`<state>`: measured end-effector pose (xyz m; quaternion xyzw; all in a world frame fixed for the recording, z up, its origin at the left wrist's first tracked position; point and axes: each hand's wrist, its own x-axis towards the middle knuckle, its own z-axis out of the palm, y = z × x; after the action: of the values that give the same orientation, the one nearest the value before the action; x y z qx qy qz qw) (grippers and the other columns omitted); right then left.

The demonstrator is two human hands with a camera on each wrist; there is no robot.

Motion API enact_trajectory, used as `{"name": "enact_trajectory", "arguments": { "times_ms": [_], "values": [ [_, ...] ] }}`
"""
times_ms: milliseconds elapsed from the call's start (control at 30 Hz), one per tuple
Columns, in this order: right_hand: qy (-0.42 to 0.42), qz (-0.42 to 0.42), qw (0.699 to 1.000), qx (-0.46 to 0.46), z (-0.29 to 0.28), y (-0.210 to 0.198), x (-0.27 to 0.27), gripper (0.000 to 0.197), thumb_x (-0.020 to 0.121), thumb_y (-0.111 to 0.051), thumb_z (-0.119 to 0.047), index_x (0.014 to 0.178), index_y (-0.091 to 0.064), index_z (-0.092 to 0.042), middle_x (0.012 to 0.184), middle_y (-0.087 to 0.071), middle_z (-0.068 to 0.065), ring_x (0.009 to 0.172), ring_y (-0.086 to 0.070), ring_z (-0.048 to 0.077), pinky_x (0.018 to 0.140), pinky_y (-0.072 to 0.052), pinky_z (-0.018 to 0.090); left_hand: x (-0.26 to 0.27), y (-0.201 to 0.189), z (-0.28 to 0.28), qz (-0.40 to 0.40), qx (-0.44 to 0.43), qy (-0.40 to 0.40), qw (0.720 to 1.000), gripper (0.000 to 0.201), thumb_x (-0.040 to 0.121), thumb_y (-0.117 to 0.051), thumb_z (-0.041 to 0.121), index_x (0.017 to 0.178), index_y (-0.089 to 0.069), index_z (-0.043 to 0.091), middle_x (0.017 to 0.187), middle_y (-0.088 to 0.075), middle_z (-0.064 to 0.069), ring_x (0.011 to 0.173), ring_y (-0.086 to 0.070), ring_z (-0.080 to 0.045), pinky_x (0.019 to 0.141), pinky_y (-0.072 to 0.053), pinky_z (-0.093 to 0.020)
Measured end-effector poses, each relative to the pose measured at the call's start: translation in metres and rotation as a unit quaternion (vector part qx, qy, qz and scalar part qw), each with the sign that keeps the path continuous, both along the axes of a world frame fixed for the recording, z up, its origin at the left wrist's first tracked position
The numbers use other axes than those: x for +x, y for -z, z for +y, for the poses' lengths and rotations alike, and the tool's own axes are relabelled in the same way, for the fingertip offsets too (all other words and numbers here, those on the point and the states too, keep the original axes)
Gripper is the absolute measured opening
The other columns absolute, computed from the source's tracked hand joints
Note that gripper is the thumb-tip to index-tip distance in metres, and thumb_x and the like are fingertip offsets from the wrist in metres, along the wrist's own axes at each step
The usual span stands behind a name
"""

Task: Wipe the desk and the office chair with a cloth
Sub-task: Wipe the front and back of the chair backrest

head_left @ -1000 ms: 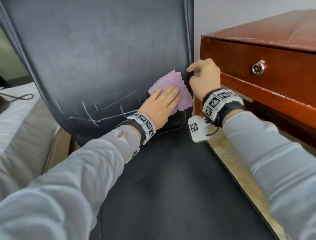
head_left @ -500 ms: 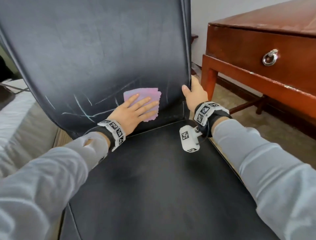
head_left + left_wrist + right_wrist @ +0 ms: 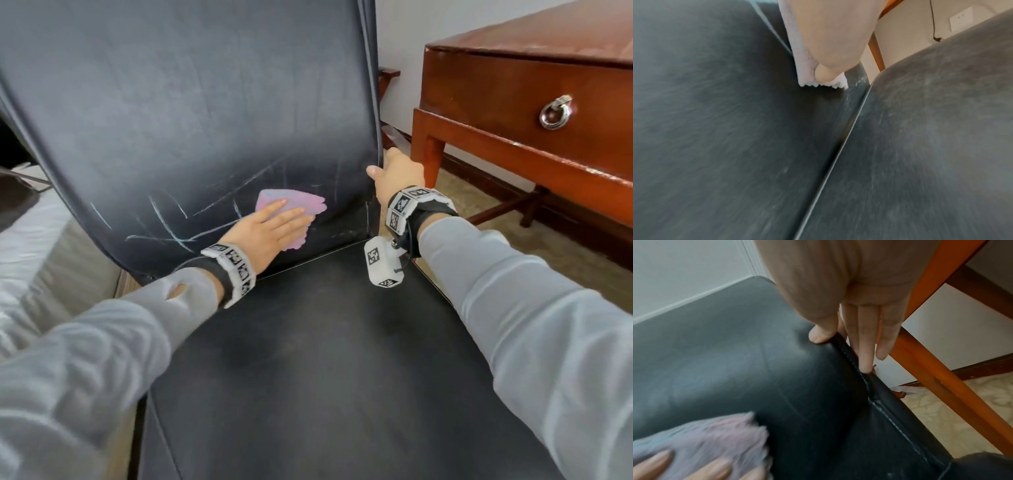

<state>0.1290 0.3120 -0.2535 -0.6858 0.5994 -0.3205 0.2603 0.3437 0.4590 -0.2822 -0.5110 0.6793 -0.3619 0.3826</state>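
A pink cloth (image 3: 291, 205) lies flat against the lower part of the black chair back (image 3: 205, 102), beside pale scratch marks. My left hand (image 3: 270, 229) presses on the cloth with straight fingers. The left wrist view shows the cloth (image 3: 803, 65) under that hand (image 3: 830, 32), just above the seam with the seat (image 3: 325, 359). My right hand (image 3: 394, 174) holds the right edge of the chair back low down. In the right wrist view its thumb lies on the front and its fingers (image 3: 865, 345) run along the side seam. The brown wooden desk (image 3: 548, 85) stands to the right.
The desk has a drawer with a metal ring pull (image 3: 555, 111), and its leg (image 3: 426, 154) stands close behind my right hand. Patterned carpet (image 3: 513, 240) lies under the desk. A pale bed or sofa (image 3: 41, 257) sits to the left of the chair.
My left hand has slid the cloth left, away from the right edge of the chair back. My right hand has moved lower down that edge. The desk now appears farther right.
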Motion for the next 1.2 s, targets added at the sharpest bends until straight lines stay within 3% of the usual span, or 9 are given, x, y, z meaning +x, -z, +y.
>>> {"name": "enact_trajectory", "arguments": {
  "times_ms": [100,233,467,633,767,967,1033,1100,1200],
  "values": [
    [-0.002,-0.007,1.0,-0.003,-0.002,0.0,0.002,0.03,0.098,-0.057,-0.036,0.118,-0.055,-0.013,0.115,-0.063,0.012,0.103,-0.063,0.029,0.086,-0.055,0.041,0.002,-0.003,0.004,-0.011,0.006,-0.026,1.0,0.068,0.104,-0.022,0.02,0.158,0.018,0.015,0.165,0.023,-0.001,0.153,0.018,-0.02,0.114,0.024,-0.047],
    [-0.011,0.027,1.0,-0.008,-0.002,0.0,0.002,0.023,0.099,-0.057,-0.033,0.11,-0.054,-0.014,0.106,-0.062,0.01,0.099,-0.064,0.029,0.076,-0.052,0.035,-0.039,0.004,-0.026,0.022,-0.004,-0.022,1.0,0.071,0.103,-0.029,0.024,0.159,0.014,0.015,0.165,0.023,0.0,0.154,0.016,-0.02,0.118,0.02,-0.048],
    [-0.007,0.02,1.0,-0.02,-0.009,0.004,0.001,0.023,0.098,-0.057,-0.037,0.098,-0.052,-0.014,0.102,-0.065,0.014,0.094,-0.064,0.03,0.079,-0.053,0.039,-0.051,0.005,-0.05,0.01,-0.013,0.024,1.0,0.078,0.101,-0.036,0.031,0.159,0.013,0.013,0.166,0.02,-0.003,0.154,0.017,-0.02,0.115,0.024,-0.047],
    [-0.029,0.041,0.999,-0.011,-0.003,-0.004,0.002,0.03,0.099,-0.056,-0.035,0.116,-0.056,-0.011,0.111,-0.065,0.012,0.103,-0.064,0.031,0.09,-0.055,0.043,-0.006,0.014,0.001,-0.048,0.012,-0.047,0.998,0.073,0.103,-0.027,0.026,0.156,0.018,0.006,0.164,0.024,-0.008,0.153,0.018,-0.026,0.112,0.024,-0.049],
    [-0.024,0.02,0.999,-0.007,-0.002,-0.003,-0.001,0.027,0.099,-0.057,-0.034,0.115,-0.056,-0.011,0.113,-0.065,0.013,0.104,-0.063,0.032,0.088,-0.054,0.041,-0.002,0.001,0.001,-0.041,0.024,-0.059,0.997,0.072,0.103,-0.024,0.027,0.156,0.021,0.01,0.164,0.027,-0.002,0.153,0.02,-0.02,0.116,0.023,-0.046],
    [-0.019,0.024,0.999,-0.012,-0.004,-0.001,-0.004,0.02,0.1,-0.057,-0.031,0.108,-0.053,-0.013,0.105,-0.063,0.012,0.094,-0.062,0.029,0.073,-0.048,0.035,-0.047,-0.038,-0.039,0.019,-0.045,0.034,0.998,0.08,0.096,-0.031,0.024,0.157,0.02,0.017,0.166,0.023,0.001,0.155,0.012,-0.019,0.118,0.019,-0.049],
    [-0.022,0.049,0.998,-0.016,-0.001,-0.002,-0.004,0.02,0.1,-0.056,-0.03,0.107,-0.052,-0.012,0.103,-0.062,0.01,0.094,-0.062,0.028,0.076,-0.051,0.036,-0.046,-0.024,-0.031,0.02,-0.032,0.011,0.999,0.081,0.096,-0.034,0.024,0.158,0.016,0.014,0.167,0.02,-0.002,0.155,0.012,-0.023,0.117,0.019,-0.051],
    [-0.029,0.073,0.997,-0.021,0.001,-0.004,-0.004,0.023,0.101,-0.056,-0.029,0.113,-0.053,-0.009,0.109,-0.063,0.012,0.1,-0.064,0.031,0.088,-0.055,0.042,-0.03,0.003,-0.016,-0.001,0.026,-0.031,0.999,0.077,0.099,-0.033,0.027,0.159,0.013,0.011,0.167,0.019,-0.004,0.154,0.014,-0.024,0.118,0.019,-0.049],
    [-0.027,0.038,0.999,-0.008,0.002,-0.004,-0.004,0.023,0.1,-0.057,-0.031,0.108,-0.053,-0.011,0.111,-0.065,0.015,0.104,-0.064,0.035,0.092,-0.054,0.045,-0.008,0.017,-0.002,0.004,0.068,-0.083,0.994,0.077,0.101,-0.034,0.03,0.158,0.014,0.011,0.167,0.019,-0.003,0.154,0.016,-0.022,0.122,0.017,-0.043]
  ]
}}
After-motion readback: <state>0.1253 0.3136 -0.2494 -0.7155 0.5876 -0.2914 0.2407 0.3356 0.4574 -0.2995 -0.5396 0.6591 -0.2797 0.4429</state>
